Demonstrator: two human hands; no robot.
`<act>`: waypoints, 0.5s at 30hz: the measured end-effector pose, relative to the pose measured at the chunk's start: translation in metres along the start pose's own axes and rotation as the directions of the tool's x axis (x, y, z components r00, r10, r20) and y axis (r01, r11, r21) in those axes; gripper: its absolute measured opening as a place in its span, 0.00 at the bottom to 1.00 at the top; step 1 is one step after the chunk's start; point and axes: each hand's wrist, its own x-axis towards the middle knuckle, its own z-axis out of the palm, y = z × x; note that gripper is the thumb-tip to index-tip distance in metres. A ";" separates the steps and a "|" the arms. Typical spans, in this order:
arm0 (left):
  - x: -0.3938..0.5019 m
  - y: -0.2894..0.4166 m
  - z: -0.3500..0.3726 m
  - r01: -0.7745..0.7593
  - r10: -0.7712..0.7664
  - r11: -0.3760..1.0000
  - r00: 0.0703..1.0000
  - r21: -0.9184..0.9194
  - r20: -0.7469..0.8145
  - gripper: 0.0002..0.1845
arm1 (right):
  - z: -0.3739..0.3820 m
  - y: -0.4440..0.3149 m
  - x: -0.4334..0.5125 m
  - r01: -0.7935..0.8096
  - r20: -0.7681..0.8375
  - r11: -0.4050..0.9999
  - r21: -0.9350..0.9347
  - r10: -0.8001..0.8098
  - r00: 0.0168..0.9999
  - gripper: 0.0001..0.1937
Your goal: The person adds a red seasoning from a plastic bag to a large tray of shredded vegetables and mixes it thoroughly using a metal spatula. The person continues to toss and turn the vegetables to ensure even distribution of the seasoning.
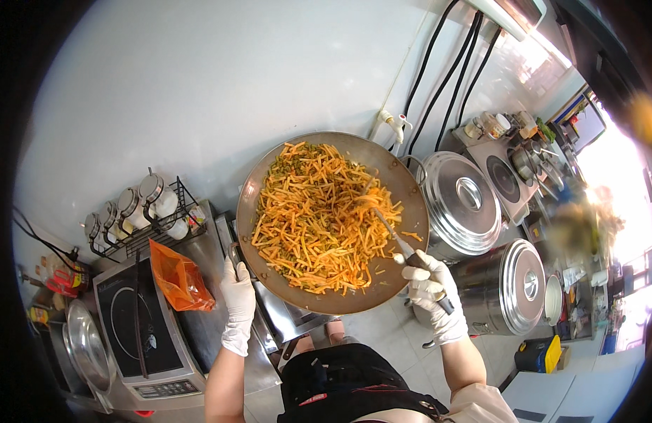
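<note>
A wide metal wok (392,277) is in front of me, heaped with orange and yellow strips mixed with chopped green pieces (315,232). My left hand (238,301), in a white glove, grips the loop handle on the wok's left side. In my gloved right hand (434,293) is the black handle of a metal cooking utensil (392,232). Its shaft crosses the wok's right rim, and its head is buried in the strips, so its shape is hidden.
Left of the wok are an orange plastic bag (180,280), an induction cooker (127,328) with a dark stick across it, and a wire rack (185,203) of lidded jars (159,193). Tall lidded steel pots (458,201) stand close on the right. Behind is a wall tap (393,126).
</note>
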 end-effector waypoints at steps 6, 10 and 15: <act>0.004 -0.005 0.001 -0.022 0.022 1.000 1.000 0.009 0.021 0.22 | 0.059 -0.017 0.004 -0.286 -0.388 0.634 -0.719 -0.024 0.921 0.20; 0.005 -0.014 0.000 -0.065 0.067 0.995 0.998 -0.081 0.018 0.23 | 0.134 -0.040 0.007 -0.527 -0.522 -0.024 -0.849 -0.107 0.846 0.12; 0.007 -0.025 0.010 -0.059 0.059 0.998 0.998 0.031 -0.022 0.25 | 0.195 -0.071 0.022 -0.645 -0.701 -0.477 -0.597 -0.080 0.708 0.10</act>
